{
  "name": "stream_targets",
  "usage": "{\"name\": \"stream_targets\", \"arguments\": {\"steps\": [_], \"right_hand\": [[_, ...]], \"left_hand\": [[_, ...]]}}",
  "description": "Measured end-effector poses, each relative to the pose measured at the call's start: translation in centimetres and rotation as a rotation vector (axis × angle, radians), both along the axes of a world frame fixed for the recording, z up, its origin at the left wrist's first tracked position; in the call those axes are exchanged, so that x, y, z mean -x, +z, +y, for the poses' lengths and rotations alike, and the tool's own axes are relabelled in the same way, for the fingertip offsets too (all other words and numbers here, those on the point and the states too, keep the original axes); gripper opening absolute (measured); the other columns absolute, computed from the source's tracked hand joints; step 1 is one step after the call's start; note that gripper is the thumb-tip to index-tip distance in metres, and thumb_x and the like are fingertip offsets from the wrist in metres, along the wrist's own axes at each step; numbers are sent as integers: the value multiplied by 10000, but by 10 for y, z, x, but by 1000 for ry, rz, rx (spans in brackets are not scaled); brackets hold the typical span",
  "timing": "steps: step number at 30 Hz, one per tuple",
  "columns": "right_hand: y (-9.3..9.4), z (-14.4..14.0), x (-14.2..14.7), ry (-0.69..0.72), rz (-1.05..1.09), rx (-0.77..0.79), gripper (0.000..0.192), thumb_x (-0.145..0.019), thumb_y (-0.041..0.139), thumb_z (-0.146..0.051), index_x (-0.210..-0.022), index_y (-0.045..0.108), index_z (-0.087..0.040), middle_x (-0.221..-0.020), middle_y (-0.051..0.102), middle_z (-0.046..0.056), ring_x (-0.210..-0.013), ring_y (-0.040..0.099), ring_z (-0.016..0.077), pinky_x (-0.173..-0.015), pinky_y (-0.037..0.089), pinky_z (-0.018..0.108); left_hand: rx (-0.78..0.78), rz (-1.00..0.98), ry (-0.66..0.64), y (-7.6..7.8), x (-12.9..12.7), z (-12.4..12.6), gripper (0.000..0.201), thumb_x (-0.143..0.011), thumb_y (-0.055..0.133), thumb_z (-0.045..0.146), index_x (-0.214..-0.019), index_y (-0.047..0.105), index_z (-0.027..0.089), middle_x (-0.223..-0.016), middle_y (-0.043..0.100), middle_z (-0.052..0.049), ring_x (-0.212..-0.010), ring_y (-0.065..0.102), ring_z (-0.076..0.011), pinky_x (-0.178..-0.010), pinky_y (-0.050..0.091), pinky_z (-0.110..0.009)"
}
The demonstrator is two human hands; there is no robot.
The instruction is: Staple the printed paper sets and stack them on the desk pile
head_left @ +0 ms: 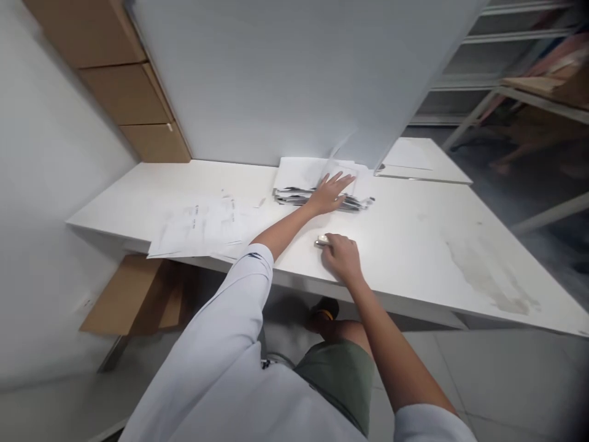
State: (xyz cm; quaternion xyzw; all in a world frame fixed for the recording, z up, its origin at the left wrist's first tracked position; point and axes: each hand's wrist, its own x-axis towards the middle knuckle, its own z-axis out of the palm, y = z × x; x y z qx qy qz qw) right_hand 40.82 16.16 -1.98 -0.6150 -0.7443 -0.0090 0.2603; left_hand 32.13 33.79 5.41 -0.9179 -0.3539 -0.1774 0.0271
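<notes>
My left hand (329, 193) reaches across to a pile of flat white and grey sheets or packets (299, 175) at the back of the white table, against the partition. Its fingers are spread over the pile's right part, where a clear plastic film (338, 150) sticks up. Closer to me, my right hand (343, 256) is closed round a small white and silver object (322, 241) resting at the tabletop; blur hides its exact kind. Several printed paper sheets (207, 224) lie to the left, some hanging over the front edge.
Cardboard boxes (133, 95) are stacked at the back left, beside a tall grey partition (294, 80). An open carton (133, 291) sits under the table's left end. A white panel (423, 159) lies at the back right, with shelving (488, 49) beyond. A grey stain (488, 270) marks the tabletop.
</notes>
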Motion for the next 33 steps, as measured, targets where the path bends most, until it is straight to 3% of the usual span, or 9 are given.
{"name": "stream_targets", "arguments": {"steps": [3,7,11,16,18,21,23,28,33], "right_hand": [[-1,-1,1,-5,-12,-7,317,-843,466,-190,-1129,596,-151,-1054,667,115,-964,551,267,-811,333,352],[-1,0,4,-6,-20,-33,298,-846,450,-168,-1104,598,-154,-1031,667,108,-955,546,254,-802,318,341],[0,6,7,-14,-36,-46,276,-850,443,-152,-1077,601,-155,-1011,660,97,-934,544,240,-798,307,336],[1,5,7,-9,-38,-17,276,-854,438,-144,-1079,597,-156,-995,656,92,-924,540,237,-796,299,331],[1,5,8,-18,-33,-17,265,-853,442,-148,-1066,598,-157,-992,654,93,-919,538,239,-795,295,332],[3,7,9,-24,-25,-15,245,-849,448,-147,-1040,601,-162,-974,651,90,-906,535,238,-783,288,333],[5,8,11,-21,-20,-9,231,-849,450,-144,-1024,600,-163,-960,648,88,-895,531,235,-778,286,331],[10,16,14,-38,-24,-21,186,-850,465,-136,-977,597,-166,-917,637,75,-883,524,224,-781,290,329],[14,17,14,-41,-23,-18,167,-856,472,-136,-970,589,-169,-935,637,76,-886,525,224,-778,294,327]], "left_hand": [[65,39,221,-5,13,5,531,-993,410,301,-1484,361,106,-1533,380,-113,-1454,211,-293,-1200,92,-479],[91,117,276,-17,25,17,584,-929,561,434,-1403,489,100,-1473,452,-167,-1330,400,-380,-1121,284,-532],[8,91,295,-28,24,21,591,-929,543,416,-1410,464,84,-1447,451,-216,-1271,433,-394,-1026,376,-539],[-42,66,252,-30,26,15,460,-937,501,396,-1322,557,149,-1329,541,-185,-1240,454,-354,-1016,384,-512],[-83,73,161,-28,28,17,461,-958,454,363,-1381,505,187,-1417,483,-150,-1329,385,-308,-1103,308,-468],[-170,119,2,-23,28,28,535,-995,345,347,-1505,323,190,-1575,287,-110,-1456,197,-269,-1190,143,-457],[-154,185,23,-20,24,37,578,-1004,314,399,-1526,262,155,-1600,221,-129,-1464,175,-290,-1186,135,-484],[-113,282,96,-19,11,43,556,-971,438,379,-1468,367,139,-1462,424,-183,-1298,409,-339,-1062,329,-445],[-146,263,127,-18,9,31,507,-927,501,283,-1406,433,133,-1304,515,-220,-1194,447,-366,-950,372,-476]]}}
